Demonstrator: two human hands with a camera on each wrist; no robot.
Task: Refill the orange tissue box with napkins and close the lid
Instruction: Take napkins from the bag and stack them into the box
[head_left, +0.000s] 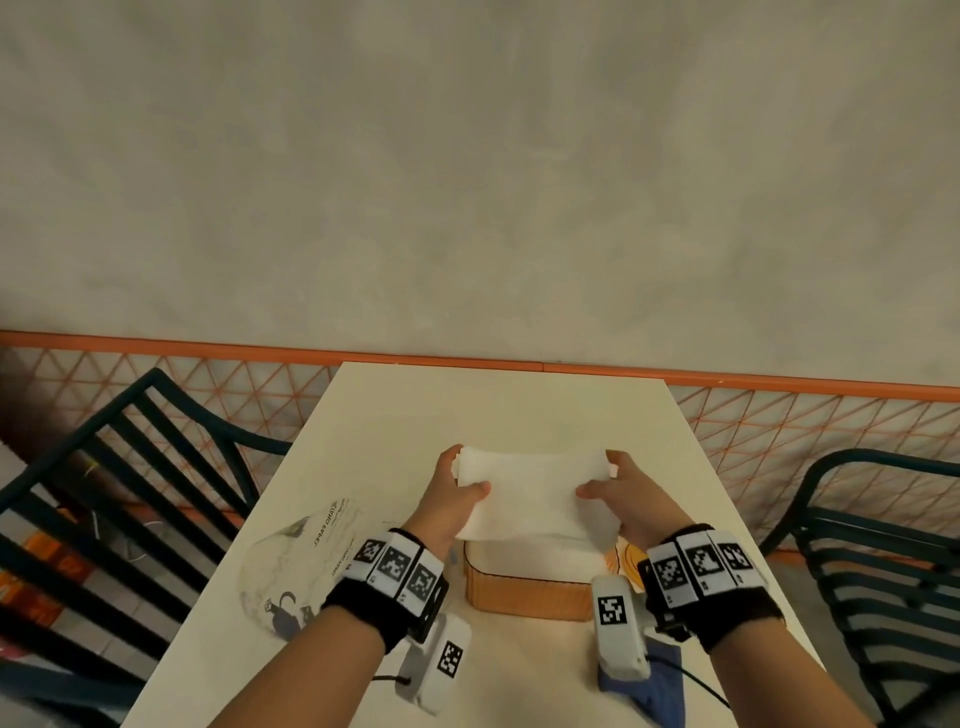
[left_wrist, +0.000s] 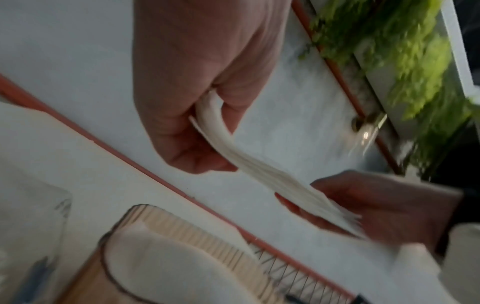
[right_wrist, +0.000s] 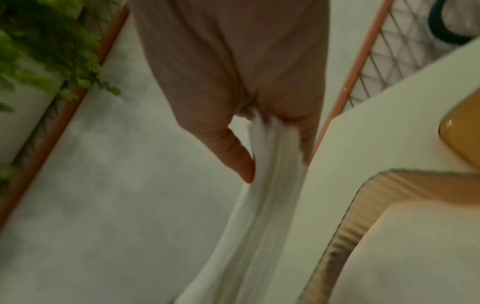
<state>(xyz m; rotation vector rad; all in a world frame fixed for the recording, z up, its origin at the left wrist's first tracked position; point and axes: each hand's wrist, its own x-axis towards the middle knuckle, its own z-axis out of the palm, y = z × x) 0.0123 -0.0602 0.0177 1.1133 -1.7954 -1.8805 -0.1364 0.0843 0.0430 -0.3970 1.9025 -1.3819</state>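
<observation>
A stack of white napkins (head_left: 532, 491) hangs in the air just above the open orange tissue box (head_left: 527, 590). My left hand (head_left: 460, 488) pinches the stack's left end, thumb on top. At the other end my right hand (head_left: 608, 486) pinches it the same way. The stack sags a little between them. In the left wrist view the napkins (left_wrist: 262, 172) stretch from my left hand (left_wrist: 197, 107) to my right hand (left_wrist: 384, 207), above the box (left_wrist: 187, 242), which holds white napkins. The right wrist view shows my right hand (right_wrist: 249, 115) on the napkins (right_wrist: 267, 185) beside the box (right_wrist: 376, 197).
The box stands on a cream table (head_left: 509, 410). An orange lid (head_left: 626, 561) lies right of the box, a clear plastic wrapper (head_left: 296, 566) left of it, and something blue (head_left: 649, 680) at the near edge. Dark chairs (head_left: 130, 467) flank the table; an orange mesh fence (head_left: 779, 431) runs behind.
</observation>
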